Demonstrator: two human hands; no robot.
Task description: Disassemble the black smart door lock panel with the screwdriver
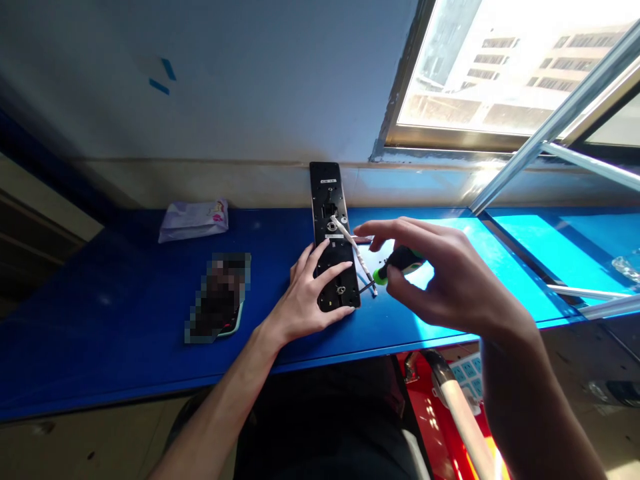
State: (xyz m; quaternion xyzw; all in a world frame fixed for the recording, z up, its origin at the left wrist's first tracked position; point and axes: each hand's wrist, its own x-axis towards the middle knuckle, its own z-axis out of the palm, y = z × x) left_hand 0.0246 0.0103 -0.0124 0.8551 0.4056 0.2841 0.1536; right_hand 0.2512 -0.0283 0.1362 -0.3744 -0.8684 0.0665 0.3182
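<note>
A long black panel [327, 260] lies on the blue table, its far end by the wall. My left hand [307, 293] rests on its near half with the fingers spread. A white-sleeved cable [354, 248] runs from the panel's middle over its right edge. My right hand [430, 270] is closed round a screwdriver [381, 275] with a green and black handle. The shaft points left, and its tip is by the panel's lower right edge; whether it touches is hard to tell. Small dark screws [384, 261] lie partly behind the screwdriver.
The blue table [140, 293] holds a blurred phone [220, 300] on the left and a light purple packet [194, 220] near the wall. A metal frame [520, 167] stands at the right under the window. A red object [435, 407] is below the table's front edge.
</note>
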